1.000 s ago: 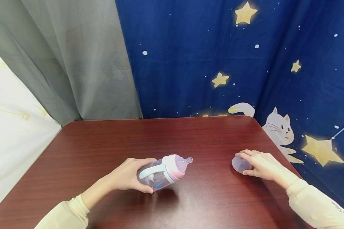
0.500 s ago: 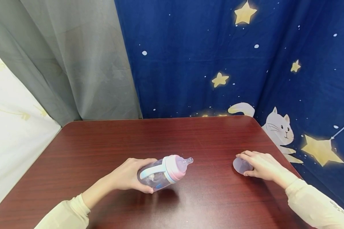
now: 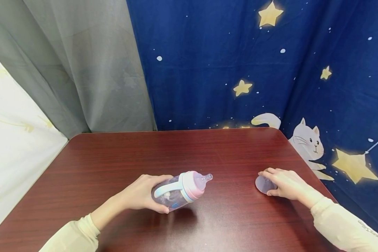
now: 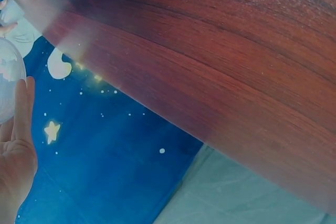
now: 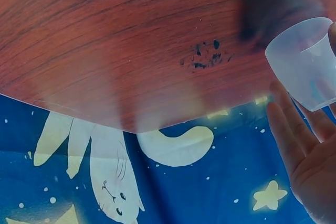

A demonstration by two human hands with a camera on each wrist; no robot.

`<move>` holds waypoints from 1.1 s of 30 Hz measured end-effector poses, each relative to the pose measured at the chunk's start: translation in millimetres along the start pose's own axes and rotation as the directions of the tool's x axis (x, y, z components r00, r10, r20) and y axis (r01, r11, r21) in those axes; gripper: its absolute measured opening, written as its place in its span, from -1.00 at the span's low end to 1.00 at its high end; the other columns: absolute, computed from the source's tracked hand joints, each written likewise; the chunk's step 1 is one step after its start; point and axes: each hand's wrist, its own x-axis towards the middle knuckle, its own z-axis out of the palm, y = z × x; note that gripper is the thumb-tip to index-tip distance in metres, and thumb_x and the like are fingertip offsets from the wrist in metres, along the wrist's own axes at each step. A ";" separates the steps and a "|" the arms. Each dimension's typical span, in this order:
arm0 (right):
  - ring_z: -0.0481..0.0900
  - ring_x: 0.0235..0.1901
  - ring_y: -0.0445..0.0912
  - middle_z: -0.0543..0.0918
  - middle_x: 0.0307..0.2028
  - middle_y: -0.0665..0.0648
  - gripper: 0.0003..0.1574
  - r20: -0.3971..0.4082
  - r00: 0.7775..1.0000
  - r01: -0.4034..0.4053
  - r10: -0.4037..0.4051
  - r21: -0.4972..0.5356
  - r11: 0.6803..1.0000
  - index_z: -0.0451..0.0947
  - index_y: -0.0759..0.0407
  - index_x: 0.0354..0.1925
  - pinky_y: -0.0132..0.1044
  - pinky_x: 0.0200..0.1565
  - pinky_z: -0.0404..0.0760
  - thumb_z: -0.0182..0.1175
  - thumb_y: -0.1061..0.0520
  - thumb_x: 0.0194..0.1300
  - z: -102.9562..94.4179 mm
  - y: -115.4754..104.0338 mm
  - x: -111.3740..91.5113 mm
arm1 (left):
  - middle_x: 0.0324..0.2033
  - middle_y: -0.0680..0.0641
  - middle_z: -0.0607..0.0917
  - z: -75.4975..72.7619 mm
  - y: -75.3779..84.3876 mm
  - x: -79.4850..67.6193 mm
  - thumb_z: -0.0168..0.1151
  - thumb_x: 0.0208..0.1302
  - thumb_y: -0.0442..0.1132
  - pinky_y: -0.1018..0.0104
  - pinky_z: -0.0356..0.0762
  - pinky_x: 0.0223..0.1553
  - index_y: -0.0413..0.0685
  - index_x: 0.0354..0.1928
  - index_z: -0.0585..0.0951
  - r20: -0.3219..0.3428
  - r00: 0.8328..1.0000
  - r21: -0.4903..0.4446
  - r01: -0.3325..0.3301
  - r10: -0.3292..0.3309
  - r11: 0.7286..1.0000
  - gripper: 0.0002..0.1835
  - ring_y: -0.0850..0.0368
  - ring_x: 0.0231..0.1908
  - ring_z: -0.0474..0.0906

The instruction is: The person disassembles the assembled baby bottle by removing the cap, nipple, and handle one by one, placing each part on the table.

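Observation:
My left hand (image 3: 145, 193) grips a clear baby bottle (image 3: 173, 195) round its body. The bottle is tilted, its pink collar and clear nipple pointing right, with a pale blue-white handle on the near side. In the left wrist view only part of the bottle (image 4: 9, 80) shows at the left edge, beside my fingers. Farther right, my right hand (image 3: 285, 182) holds a translucent bottle cap (image 3: 264, 184) between thumb and fingers. In the right wrist view this cap (image 5: 302, 61) is cup-shaped and hollow, with fingers along its side.
Both hands are over a dark red wooden table (image 3: 176, 150). Behind it hang a grey curtain (image 3: 104, 70) and a blue curtain (image 3: 204, 63) with stars and a white cat. A white cloth (image 3: 12, 133) hangs along the left side.
The right hand with the cap has shifted very slightly toward the near side. The left hand and the baby bottle stay almost where they were.

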 end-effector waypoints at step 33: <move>0.54 -0.32 -0.05 0.52 -0.16 0.10 -0.22 -0.045 0.997 -0.057 0.057 -0.013 0.998 0.45 0.14 0.02 -0.26 -0.57 0.39 0.31 -0.21 -0.15 -19.8 -4.8 7.7 | -0.39 0.26 0.54 -1.0 -1.1 1.6 0.38 -0.36 0.25 0.52 0.38 -0.46 0.10 0.01 0.45 -0.015 0.999 0.015 -0.033 0.033 0.999 -0.22 0.41 -0.46 0.43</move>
